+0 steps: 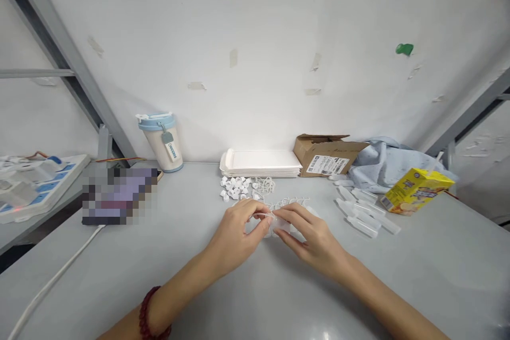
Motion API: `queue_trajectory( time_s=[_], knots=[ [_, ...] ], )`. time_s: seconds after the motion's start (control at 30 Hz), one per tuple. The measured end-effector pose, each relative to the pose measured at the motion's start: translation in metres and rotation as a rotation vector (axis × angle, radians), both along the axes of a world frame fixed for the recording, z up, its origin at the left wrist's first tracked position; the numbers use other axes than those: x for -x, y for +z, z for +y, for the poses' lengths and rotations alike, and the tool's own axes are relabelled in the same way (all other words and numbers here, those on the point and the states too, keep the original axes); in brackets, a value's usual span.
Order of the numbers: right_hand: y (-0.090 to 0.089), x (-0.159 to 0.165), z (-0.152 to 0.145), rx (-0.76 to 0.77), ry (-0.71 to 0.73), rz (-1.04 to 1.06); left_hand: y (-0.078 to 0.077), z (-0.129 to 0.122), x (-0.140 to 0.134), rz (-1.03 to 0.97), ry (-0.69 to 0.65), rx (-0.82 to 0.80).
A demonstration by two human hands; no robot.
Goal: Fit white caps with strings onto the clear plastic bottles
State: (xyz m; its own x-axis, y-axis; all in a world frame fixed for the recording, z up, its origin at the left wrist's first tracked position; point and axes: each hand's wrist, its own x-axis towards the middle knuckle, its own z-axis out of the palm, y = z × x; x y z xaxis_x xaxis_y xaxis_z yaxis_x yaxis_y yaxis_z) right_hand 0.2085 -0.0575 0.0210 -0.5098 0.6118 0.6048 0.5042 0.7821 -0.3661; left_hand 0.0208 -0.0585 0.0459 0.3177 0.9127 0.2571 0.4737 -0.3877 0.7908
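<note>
Head view: mid-clock, the left hand [235, 228] pinches one white string [263, 214]; the right hand [319, 236] has narrow fingers, but I can't tell their hold. One lidded cup [160, 143] stands at ten o'clock, one yellow drink carton [416, 191] holding one straw [437, 159] at three.

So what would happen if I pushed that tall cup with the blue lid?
The cup might tip if pushed near the top, since it's tall and narrower at the bottom. It probably wouldn't squash easily: its sides look straight and undented. Its tag would likely swing, because it hangs down from near the lid.
</note>
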Motion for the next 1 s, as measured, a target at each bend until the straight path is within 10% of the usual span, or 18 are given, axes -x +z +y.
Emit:
queue_trajectory(
  time_s=[0.63,1.0],
  knots=[
    [-0.003,0.008,-0.004,0.157,-0.026,0.141,0.005,-0.006,-0.003,0.035,0.013,0.094],
    [0.017,0.001,0.001,1.027,0.32,0.56,0.009,-0.001,0.007,-0.03,-0.129,-0.064]
  ],
)
